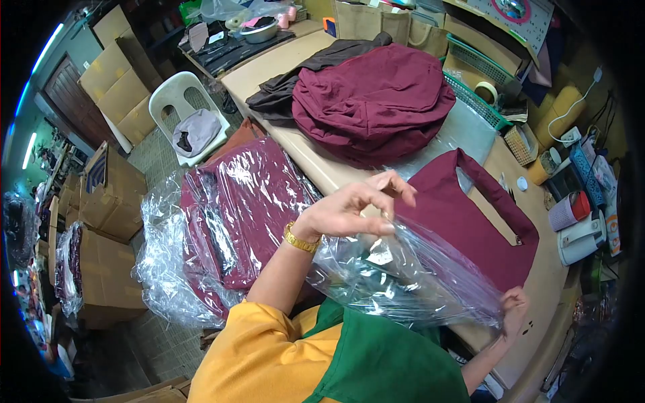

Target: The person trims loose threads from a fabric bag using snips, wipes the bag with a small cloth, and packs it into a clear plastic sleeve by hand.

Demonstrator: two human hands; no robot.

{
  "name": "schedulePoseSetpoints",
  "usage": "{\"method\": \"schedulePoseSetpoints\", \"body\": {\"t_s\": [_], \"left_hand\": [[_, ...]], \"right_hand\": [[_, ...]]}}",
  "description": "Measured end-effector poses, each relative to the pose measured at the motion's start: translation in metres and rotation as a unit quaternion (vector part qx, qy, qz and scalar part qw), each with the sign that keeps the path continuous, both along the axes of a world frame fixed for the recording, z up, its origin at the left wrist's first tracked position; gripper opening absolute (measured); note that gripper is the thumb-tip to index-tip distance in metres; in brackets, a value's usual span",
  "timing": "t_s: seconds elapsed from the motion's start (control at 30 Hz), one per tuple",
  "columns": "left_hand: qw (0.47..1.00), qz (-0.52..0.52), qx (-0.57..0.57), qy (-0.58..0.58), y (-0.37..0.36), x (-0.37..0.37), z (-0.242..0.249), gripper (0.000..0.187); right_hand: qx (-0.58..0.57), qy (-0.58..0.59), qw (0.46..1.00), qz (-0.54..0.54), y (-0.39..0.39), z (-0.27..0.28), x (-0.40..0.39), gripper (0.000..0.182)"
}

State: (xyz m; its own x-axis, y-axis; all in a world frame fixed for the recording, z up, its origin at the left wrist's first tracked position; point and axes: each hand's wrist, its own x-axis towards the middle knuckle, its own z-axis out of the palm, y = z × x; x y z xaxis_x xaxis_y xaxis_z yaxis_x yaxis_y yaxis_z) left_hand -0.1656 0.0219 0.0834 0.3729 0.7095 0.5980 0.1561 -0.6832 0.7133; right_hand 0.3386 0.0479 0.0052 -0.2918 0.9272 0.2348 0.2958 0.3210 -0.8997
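A clear plastic bag (396, 279) stretches between my two hands in front of my body. My left hand (359, 205), with a gold watch at the wrist, pinches its upper edge between thumb and curled fingers. Lower right, my right hand (514, 312) is closed on the bag's other end. Beyond the bag, a folded maroon garment (463, 232) with a long strap-like loop lies flat on the table (312, 161). To the left of my left arm is a stack of maroon garments in clear plastic (259, 195).
A large maroon cloth bundle (369, 101) sits on the far table beside dark cloth (275, 94). Green baskets (480, 104) and a tape roll (486, 93) line the right edge. A white chair (168, 97) and cardboard boxes (107, 195) stand left.
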Motion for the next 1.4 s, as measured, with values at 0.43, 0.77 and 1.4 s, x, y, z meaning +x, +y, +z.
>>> {"method": "schedulePoseSetpoints", "body": {"t_s": [0.43,0.77,1.4], "left_hand": [[0.918,-0.064,-0.293,-0.258,0.016,0.016,-0.025,0.031],[0.785,0.028,-0.466,-0.408,0.017,0.016,-0.008,0.027],[0.904,0.009,-0.426,-0.046,0.013,-0.007,-0.032,0.017]], "right_hand": [[-0.169,-0.037,0.939,0.297,-0.012,0.032,-0.004,0.017],[-0.247,0.357,0.859,0.271,-0.020,0.025,-0.037,0.022],[-0.140,0.403,0.885,0.187,0.000,0.008,-0.053,0.030]]}}
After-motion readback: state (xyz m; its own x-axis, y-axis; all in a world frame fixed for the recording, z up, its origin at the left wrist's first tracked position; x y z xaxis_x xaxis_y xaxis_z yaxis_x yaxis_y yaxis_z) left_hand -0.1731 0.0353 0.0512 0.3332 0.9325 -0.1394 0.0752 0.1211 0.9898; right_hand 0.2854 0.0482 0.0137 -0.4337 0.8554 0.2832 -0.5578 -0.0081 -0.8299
